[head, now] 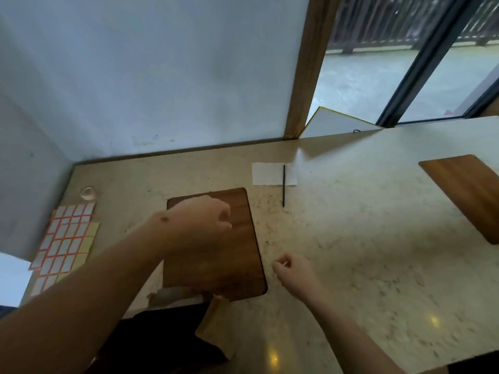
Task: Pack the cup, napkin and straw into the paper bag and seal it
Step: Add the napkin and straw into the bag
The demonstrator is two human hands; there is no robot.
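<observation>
A white napkin (267, 174) lies flat at the back of the stone table, and a thin black straw (283, 188) lies across its right part. The brown paper bag (216, 323) sits at the near edge, partly hidden under my left arm. A small clear cup (87, 193) stands at the far left. My left hand (201, 224) hovers over the wooden placemat (243, 252) with curled fingers and nothing seen in it. My right hand (293, 271) is above the table beside the mat, its fingers loosely curled; whether they pinch anything is unclear.
Sheets of red-bordered white sticker labels (63, 244) lie at the left edge on a yellow backing. A second wooden placemat (467, 195) lies at the far right. A white board (337, 122) leans behind the table by a wooden post. A wall closes the left and back.
</observation>
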